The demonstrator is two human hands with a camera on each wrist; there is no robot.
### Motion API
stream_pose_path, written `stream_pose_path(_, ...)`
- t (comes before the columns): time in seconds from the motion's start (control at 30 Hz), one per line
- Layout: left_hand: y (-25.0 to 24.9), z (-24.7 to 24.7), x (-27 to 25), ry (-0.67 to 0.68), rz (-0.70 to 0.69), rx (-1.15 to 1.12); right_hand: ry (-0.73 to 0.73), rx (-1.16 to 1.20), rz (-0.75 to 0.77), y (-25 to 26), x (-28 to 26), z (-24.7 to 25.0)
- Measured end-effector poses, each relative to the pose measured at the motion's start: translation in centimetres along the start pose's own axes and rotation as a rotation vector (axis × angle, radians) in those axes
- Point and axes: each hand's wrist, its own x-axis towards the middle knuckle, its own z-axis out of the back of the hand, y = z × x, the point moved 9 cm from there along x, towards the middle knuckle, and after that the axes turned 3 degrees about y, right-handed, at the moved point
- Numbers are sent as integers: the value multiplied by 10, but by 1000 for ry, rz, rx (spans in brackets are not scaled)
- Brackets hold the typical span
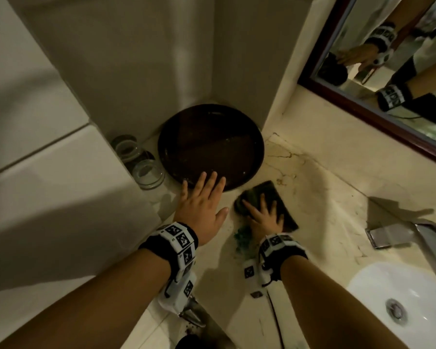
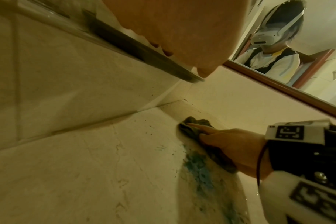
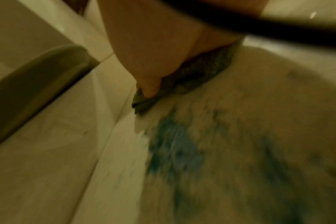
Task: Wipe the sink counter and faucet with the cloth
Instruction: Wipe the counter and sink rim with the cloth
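Note:
A dark green cloth [image 1: 275, 195] lies flat on the cream marble counter [image 1: 332, 197]. My right hand [image 1: 264, 217] presses on it with spread, straight fingers [image 1: 263, 201]; the cloth [image 2: 194, 128] and right hand [image 2: 232, 145] also show in the left wrist view. Behind that hand a blue-green smear [image 1: 242, 239] marks the counter; the smear [image 3: 175, 148] and cloth [image 3: 197, 75] are blurred in the right wrist view. My left hand [image 1: 202, 200] hovers open, its fingertips over the rim of a round dark tray [image 1: 209, 147]. The steel faucet [image 1: 413, 235] stands at the right.
Two clear glass tumblers [image 1: 141, 162] stand upside down against the wall left of the tray. A white sink basin [image 1: 400, 306] with a drain sits at the lower right. A wood-framed mirror [image 1: 378, 117] hangs over the counter's back edge. Tiled walls close the corner.

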Motion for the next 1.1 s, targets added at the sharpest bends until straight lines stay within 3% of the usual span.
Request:
stream_pose_path(0.1,4,2,0,4,10,-7,24,-124,166,41,-11,-22)
stream_pose_path(0.2,7,1,-1,10,18,1,106,-79,314,52,-20,-28)
stream_pose_path(0.27,8,0,-2,13,25,-5,207,120,324,50,-25,-29)
stream_pose_path(0.37,7,-1,-5,16,19,-3,356,889,59,36,-33,-20)
stream_pose_path(0.4,7,-1,-6,16,13,-2,363,1015,-21,29,-35,-12)
stream_pose_path(0.57,6,3,-6,17,5,-19,-8,919,51,-2,-32,73)
stream_pose_path(0.7,8,4,-5,8,11,-26,-217,769,113,-16,-10,101)
stream_pose_path(0.77,8,1,-5,13,9,-33,-192,511,97,-14,6,87)
stream_pose_path(0.9,11,-3,-6,16,13,-50,16,187,-72,-11,18,33)
stream_pose_path(1.1,14,0,-6,2,18,-49,92,-18,122,64,15,-4)
